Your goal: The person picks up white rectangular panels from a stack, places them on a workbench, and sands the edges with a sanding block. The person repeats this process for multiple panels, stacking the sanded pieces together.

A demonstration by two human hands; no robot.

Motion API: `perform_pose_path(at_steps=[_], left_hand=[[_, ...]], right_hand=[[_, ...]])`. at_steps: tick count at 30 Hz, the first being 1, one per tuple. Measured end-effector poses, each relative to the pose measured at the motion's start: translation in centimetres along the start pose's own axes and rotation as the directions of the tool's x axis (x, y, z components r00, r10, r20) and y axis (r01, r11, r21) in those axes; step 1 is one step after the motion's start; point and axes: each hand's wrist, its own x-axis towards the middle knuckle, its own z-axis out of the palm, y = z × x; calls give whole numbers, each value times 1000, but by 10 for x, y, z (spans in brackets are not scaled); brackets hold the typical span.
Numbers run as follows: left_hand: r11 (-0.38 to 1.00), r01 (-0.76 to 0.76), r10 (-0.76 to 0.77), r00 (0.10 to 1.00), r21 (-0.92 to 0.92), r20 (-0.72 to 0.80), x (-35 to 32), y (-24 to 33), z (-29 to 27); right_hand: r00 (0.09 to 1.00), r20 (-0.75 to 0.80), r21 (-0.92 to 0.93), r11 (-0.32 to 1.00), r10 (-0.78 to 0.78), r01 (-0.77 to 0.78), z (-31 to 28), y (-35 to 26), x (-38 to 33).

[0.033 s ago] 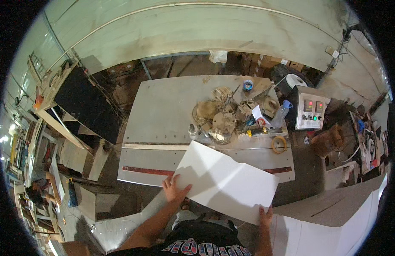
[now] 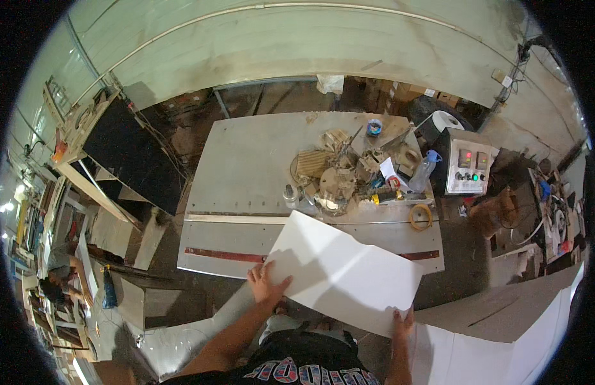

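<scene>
Two bare hands grip one white panel [image 2: 349,276] at the near edge of a grey worktable [image 2: 246,151], with the sheet between the worker's body and the machine assembly [image 2: 339,183] on the tabletop. The left hand [image 2: 266,286] grasps the panel's near left corner, its thumb toward the near long edge; the right hand [image 2: 402,323] grasps the near right corner, its underside hidden from view. From both hands the sheet stretches forward, away from the body. Its long axis runs aslant, left end farther out, right end closer in, out of line with the pale strip [image 2: 236,219] crossing the table. The left hand is the nearer to the tabletop, just short of its front edge; the right sits closer to the body. The panel's far left corner reaches over the table, near a small clear bottle [image 2: 290,196], and the sheet covers part of a red strip [image 2: 223,255]. Whether it touches the surface cannot be told.
</scene>
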Motion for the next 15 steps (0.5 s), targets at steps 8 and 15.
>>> perform_pose_path(at_steps=[8, 15], left_hand=[[996, 2, -12, 993, -86, -117, -20, 60, 42], [987, 114, -128, 984, -113, -127, -20, 73, 48]], right_hand=[[990, 64, 76, 989, 126, -130, -49, -48, 34], [995, 99, 100, 995, 15, -25, -53, -36, 50]])
